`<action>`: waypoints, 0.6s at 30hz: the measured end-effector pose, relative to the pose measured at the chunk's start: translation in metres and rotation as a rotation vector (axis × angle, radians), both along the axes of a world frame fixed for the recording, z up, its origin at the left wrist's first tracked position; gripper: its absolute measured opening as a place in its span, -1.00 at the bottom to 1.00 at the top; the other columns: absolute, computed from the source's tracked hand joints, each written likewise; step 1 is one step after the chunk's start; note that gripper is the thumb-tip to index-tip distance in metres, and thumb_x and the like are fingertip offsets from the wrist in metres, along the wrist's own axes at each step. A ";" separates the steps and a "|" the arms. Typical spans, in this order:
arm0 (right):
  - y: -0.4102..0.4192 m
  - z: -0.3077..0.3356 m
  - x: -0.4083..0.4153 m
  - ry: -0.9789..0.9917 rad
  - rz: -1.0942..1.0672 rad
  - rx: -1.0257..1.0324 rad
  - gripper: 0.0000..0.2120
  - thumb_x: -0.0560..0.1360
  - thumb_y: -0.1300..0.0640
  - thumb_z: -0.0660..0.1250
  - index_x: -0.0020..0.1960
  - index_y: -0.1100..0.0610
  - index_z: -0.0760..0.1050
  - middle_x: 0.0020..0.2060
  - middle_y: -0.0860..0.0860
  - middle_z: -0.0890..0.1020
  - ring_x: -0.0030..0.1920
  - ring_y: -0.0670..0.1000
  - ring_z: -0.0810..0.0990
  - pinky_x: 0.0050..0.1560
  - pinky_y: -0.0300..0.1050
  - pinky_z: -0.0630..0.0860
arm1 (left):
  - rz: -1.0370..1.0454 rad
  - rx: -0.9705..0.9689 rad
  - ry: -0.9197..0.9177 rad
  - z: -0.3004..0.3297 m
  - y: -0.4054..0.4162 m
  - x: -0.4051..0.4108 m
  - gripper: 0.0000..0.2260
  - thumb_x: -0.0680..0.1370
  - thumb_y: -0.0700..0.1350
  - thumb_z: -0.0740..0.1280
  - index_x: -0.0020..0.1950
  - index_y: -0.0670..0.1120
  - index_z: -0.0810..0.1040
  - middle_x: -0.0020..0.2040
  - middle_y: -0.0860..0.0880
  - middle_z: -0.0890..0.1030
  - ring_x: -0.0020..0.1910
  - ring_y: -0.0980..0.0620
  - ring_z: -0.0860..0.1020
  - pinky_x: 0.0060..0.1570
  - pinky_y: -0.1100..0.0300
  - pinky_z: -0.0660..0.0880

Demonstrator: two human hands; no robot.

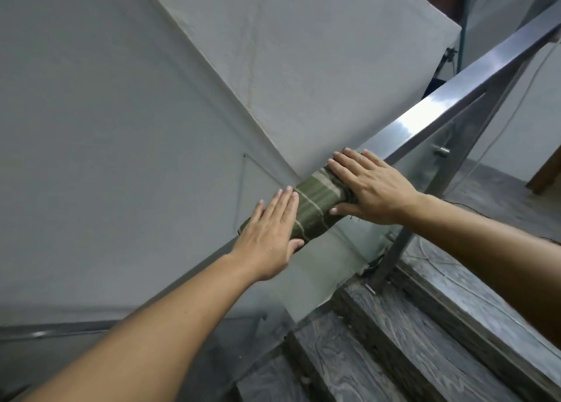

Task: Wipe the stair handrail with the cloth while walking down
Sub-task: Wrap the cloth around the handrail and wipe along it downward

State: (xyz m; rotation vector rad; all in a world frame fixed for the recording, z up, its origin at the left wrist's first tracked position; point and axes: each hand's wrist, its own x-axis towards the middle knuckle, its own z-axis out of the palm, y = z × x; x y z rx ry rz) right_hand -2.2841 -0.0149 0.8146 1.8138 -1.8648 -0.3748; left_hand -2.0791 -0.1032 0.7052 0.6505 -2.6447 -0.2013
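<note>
A green cloth with pale stripes is draped over the shiny steel handrail, which runs from the upper right down to the middle. My left hand lies flat on the lower end of the cloth, fingers straight and together, thumb under the edge. My right hand presses flat on the upper end of the cloth, fingers spread, thumb along the near side. The rail under the cloth and both hands is hidden.
A glass panel hangs below the rail, held by a slanted steel post. Dark wood-grain stair steps descend at the lower right. A grey wall fills the left. A thin white cable hangs at the right.
</note>
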 end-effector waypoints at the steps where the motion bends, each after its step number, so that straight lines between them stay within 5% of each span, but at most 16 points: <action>1: 0.000 -0.004 0.006 0.010 0.005 -0.001 -0.05 0.39 -0.51 -0.05 0.53 0.14 0.06 0.52 0.16 0.20 0.53 0.17 0.10 0.52 0.14 0.04 | 0.010 0.010 -0.008 -0.002 0.002 0.006 -0.28 0.61 0.10 0.12 0.54 -0.14 -0.27 0.57 -0.08 -0.26 0.54 0.00 -0.26 0.52 -0.01 -0.21; 6: -0.004 -0.013 0.034 0.163 0.087 0.037 -0.09 0.43 -0.45 0.01 0.51 0.21 0.13 0.52 0.19 0.16 0.54 0.19 -0.01 0.51 0.21 -0.08 | 0.101 0.016 -0.040 -0.016 0.013 0.031 -0.28 0.61 0.02 0.16 0.53 -0.13 -0.30 0.56 -0.07 -0.28 0.53 0.00 -0.31 0.50 -0.05 -0.27; 10: -0.013 -0.017 0.045 0.137 0.214 0.171 -0.17 0.48 -0.37 -0.03 0.55 0.15 -0.05 0.54 0.14 0.04 0.54 0.15 -0.07 0.51 0.12 -0.15 | 0.186 0.061 -0.013 -0.024 0.023 0.036 -0.25 0.58 -0.11 0.23 0.53 -0.15 -0.27 0.57 -0.09 -0.25 0.54 -0.03 -0.27 0.50 -0.01 -0.25; 18: -0.023 -0.035 0.072 0.117 0.338 0.268 -0.26 0.53 -0.26 0.08 0.53 0.17 0.03 0.50 0.15 0.25 0.50 0.16 0.19 0.50 0.13 0.08 | 0.201 0.212 -0.036 -0.042 0.020 0.071 -0.24 0.59 -0.09 0.22 0.52 -0.10 -0.31 0.57 -0.04 -0.28 0.53 0.02 -0.29 0.52 -0.03 -0.21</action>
